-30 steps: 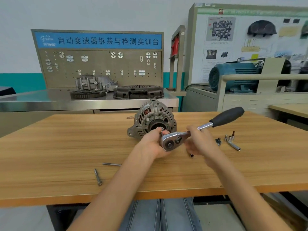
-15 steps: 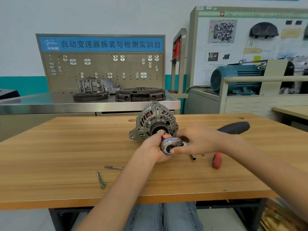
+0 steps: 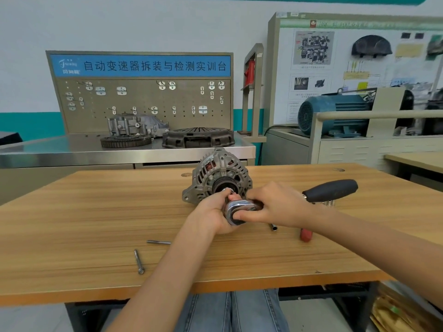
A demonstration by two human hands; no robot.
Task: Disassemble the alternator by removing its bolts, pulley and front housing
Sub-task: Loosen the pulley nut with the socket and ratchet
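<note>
Grey ribbed cast-metal alternator [image 3: 217,174] stands on its edge near the middle of our wooden worktop [image 3: 96,212], its shaft end turned toward us. Our left hand [image 3: 211,215] reaches up to that shaft end, its grip curled against the chrome ratchet wrench [image 3: 242,208] head from the left. Our right hand [image 3: 275,204] lies over the wrench neck, its grip pinching the head with the thumb underneath and the fingers wrapped above; the black rubber handle [image 3: 332,190] juts out to the right, clear of the worktop. Two long steel bolts [image 3: 139,261] lie loose on the worktop, left of our left forearm. A small steel socket [image 3: 273,227] and a red tool handle [image 3: 306,235] lie just below our right wrist
</note>
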